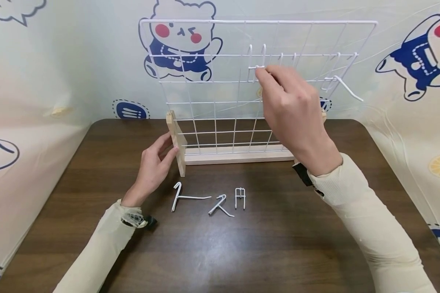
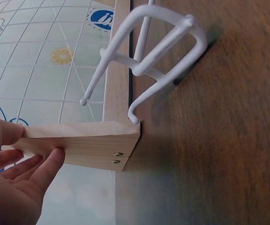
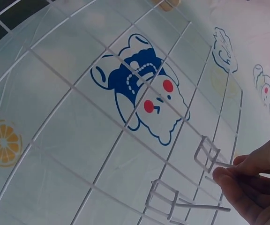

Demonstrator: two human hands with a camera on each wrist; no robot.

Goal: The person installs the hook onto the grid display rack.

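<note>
Head view: right grip [image 1: 293,110] covers part of hook [image 1: 254,67] it's pinching, plus most of right end panel [image 1: 324,116]. Left grip [image 1: 155,158] fingertips [image 2: 57,153] kinda lost behind left end panel [image 1: 180,148]. Desk [image 1: 220,252], both sleeves [image 1: 370,219] run off bottom. Right wrist cam chops right grip.

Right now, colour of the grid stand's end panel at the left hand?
End panel: pale beige wood, best seen in left wrist view.
</note>
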